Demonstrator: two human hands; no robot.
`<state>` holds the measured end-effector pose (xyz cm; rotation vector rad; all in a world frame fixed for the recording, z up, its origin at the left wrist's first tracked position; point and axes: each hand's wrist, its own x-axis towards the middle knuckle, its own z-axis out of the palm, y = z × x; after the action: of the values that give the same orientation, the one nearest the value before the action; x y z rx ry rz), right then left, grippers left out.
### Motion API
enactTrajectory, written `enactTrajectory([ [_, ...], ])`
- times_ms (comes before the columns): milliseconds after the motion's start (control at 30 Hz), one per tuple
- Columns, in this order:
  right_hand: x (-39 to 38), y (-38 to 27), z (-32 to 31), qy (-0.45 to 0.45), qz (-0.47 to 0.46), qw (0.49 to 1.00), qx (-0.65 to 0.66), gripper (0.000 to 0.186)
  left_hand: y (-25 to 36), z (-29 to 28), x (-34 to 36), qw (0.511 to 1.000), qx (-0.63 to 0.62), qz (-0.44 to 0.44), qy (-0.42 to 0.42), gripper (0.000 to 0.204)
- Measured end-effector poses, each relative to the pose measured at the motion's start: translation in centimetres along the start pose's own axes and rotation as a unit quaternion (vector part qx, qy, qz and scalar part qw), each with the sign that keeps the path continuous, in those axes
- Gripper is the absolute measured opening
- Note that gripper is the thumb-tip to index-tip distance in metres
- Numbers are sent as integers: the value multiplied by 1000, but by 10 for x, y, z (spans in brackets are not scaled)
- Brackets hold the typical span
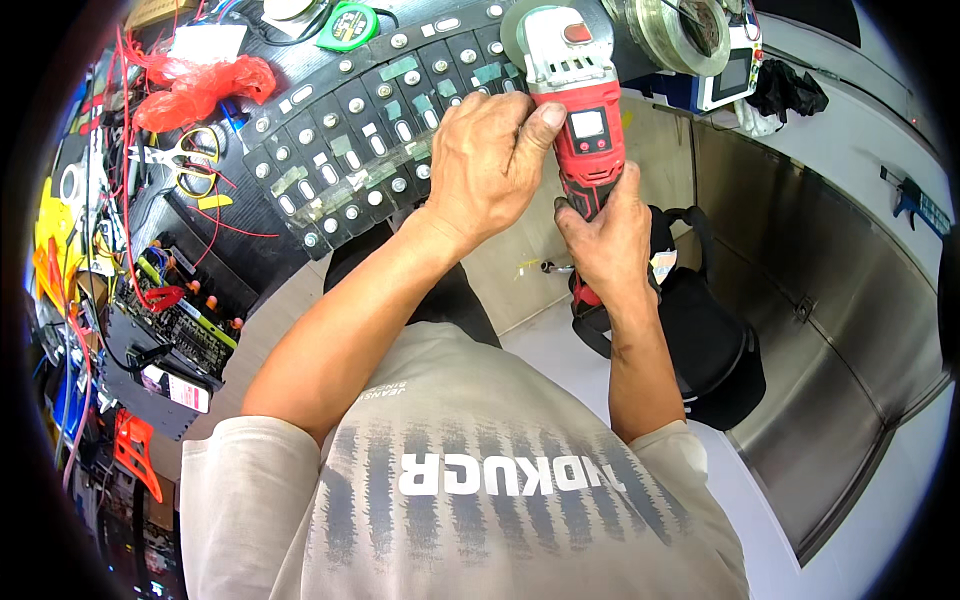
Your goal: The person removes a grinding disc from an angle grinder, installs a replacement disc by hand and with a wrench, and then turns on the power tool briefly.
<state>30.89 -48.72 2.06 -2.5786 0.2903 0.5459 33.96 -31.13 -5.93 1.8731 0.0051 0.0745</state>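
Observation:
A red angle grinder (583,125) with a silver gear head points away from me over the table edge. Its round disc (513,38) shows partly at the far end. My right hand (612,235) is wrapped around the grinder's rear body. Beside the gear head, my left hand (487,160) is curled closed, its thumb against the red housing; what lies under its fingers is hidden. Just left of the disc, and partly under my left hand, sits a block of black battery cells (330,150) with silver round terminals and strips of greenish tape.
Yellow-handled scissors (200,160), a red plastic bag (215,90) and a green tape measure (348,27) lie on the dark table. Clear spools (690,40) stand far right. A black chair (710,350) is by my right arm. Circuit boards (180,310) and wires crowd the left.

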Motion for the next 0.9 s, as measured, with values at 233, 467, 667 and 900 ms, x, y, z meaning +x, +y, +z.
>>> enactTrajectory([
  [233,1,2,1,1,-9,1000,-16,61,0,1,-1,1000,11,9,6,58],
  [467,1,5,1,-6,-13,1000,-24,62,1,-2,-2,1000,8,6,2,55],
  [667,2,9,2,6,-32,999,-24,61,1,-1,-2,1000,5,15,12,55],
  [900,1,3,0,-12,-9,999,-28,60,-1,-3,-3,1000,-9,9,0,55],
])
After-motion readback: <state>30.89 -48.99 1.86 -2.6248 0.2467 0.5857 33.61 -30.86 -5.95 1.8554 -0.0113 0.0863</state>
